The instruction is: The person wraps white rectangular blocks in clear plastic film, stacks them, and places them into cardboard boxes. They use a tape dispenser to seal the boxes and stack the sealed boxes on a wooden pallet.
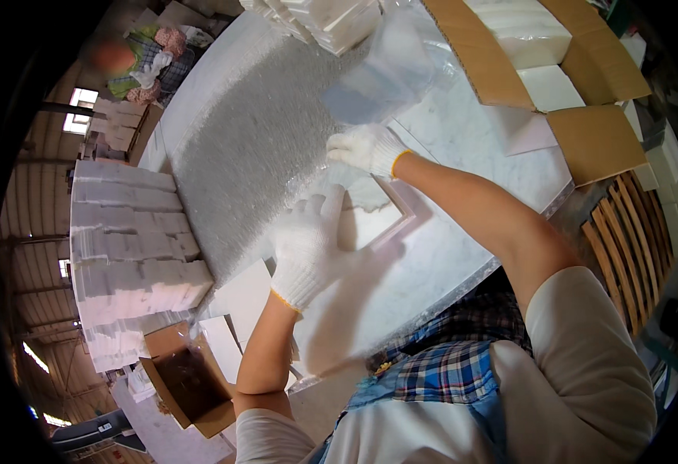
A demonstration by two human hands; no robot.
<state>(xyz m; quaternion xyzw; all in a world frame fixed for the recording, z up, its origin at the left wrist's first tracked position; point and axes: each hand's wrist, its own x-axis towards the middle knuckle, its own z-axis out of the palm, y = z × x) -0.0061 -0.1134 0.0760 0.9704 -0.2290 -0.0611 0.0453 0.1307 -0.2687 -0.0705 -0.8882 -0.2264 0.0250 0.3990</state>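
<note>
A short stack of white square tiles point(378, 226) lies on the pale stone tabletop in front of me, with clear plastic film point(339, 176) along its far side. My left hand point(306, 243), in a white knit glove, rests against the stack's left side with its fingers stretched out and the thumb apart. At the stack's far edge is my right hand point(367, 149), gloved alike, its fingers bent together on the film. How much film lies inside that grip is hidden. Beyond it lies a pile of clear plastic bags point(397, 77).
An open cardboard box point(598, 143) holding white wrapped blocks stands at far right. Tall tile stacks point(134, 247) rise at left, above another open carton point(188, 379). More tiles point(327, 23) stand at the back. A wooden pallet point(625, 247) is at right; a co-worker point(149, 66) sits far left.
</note>
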